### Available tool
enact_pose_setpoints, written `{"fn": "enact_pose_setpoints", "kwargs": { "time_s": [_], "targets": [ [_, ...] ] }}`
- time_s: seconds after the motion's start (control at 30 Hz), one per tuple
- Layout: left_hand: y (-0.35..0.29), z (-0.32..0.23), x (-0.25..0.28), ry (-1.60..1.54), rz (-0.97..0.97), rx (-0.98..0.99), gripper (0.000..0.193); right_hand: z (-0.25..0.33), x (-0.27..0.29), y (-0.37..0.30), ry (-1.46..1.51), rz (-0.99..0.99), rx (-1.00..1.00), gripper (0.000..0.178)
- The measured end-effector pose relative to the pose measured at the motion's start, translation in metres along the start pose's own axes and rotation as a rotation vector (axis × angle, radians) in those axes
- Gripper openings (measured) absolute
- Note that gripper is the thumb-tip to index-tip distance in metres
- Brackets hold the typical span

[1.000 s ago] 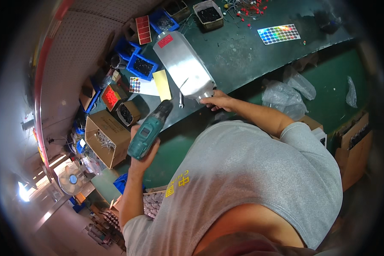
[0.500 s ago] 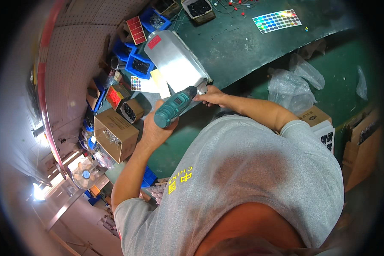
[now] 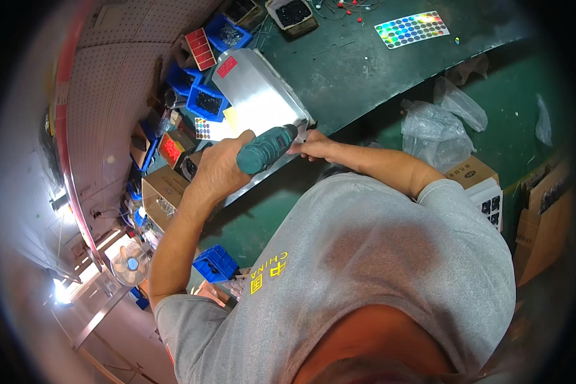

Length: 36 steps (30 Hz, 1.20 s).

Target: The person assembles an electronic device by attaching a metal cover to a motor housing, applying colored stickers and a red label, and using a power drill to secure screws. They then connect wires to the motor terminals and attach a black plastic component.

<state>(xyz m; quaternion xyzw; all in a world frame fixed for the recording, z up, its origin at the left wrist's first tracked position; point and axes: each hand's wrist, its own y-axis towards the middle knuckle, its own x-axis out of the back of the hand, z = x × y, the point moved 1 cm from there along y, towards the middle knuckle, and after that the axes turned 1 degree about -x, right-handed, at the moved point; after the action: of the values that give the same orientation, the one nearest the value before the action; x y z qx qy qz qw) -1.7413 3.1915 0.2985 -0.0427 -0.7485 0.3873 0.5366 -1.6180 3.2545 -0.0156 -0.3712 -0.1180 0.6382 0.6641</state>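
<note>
Head view: your left hand (image 3: 221, 168) is wrapped tight round the grip of the teal power driver (image 3: 267, 148), fingers closed on it. A second ago the driver hung low by your side, nose up; half a second ago it was halfway there. Now its nose sits at the near corner of the silver metal housing (image 3: 257, 102), level with the work. Reads as the tool brought up to a fastening point, ready to drive.

Your right hand (image 3: 315, 146) rests at that same corner, fingers curled together, pinching or steadying something small; cannot tell what. It has held that spot throughout.

The housing lies flat on the green bench (image 3: 365, 70), near edge toward you.

Count:
- driver: one
- metal housing: one, red label at far end
- blue parts bins (image 3: 206, 101) at bench left: at least three
- sheet of iridescent round stickers (image 3: 411, 29): one
- clear plastic bags (image 3: 436, 131) on floor, right: about three
- cardboard box (image 3: 161, 192) below bench: one
</note>
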Motion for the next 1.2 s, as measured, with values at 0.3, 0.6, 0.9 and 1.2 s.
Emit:
{"fn": "enact_pose_setpoints", "kwargs": {
  "time_s": [0.3,0.6,0.9,1.2],
  "targets": [
    [0.015,-0.014,0.019,0.12,0.108,-0.015,0.022,-0.01,-0.001,0.009,-0.011,-0.017,0.023,0.058],
    [0.006,-0.005,0.009,-0.032,0.018,-0.013,0.031,-0.011,0.001,0.013,-0.035,0.043,-0.075,0.051],
    [-0.017,0.015,-0.011,-0.165,-0.133,0.01,0.029,0.005,0.032,-0.028,-0.01,-0.429,0.328,0.051],
    [-0.02,0.055,-0.021,-0.362,-0.158,-0.14,0.032,0.024,0.035,-0.026,-0.265,-0.628,0.656,0.027]
  ]
}}
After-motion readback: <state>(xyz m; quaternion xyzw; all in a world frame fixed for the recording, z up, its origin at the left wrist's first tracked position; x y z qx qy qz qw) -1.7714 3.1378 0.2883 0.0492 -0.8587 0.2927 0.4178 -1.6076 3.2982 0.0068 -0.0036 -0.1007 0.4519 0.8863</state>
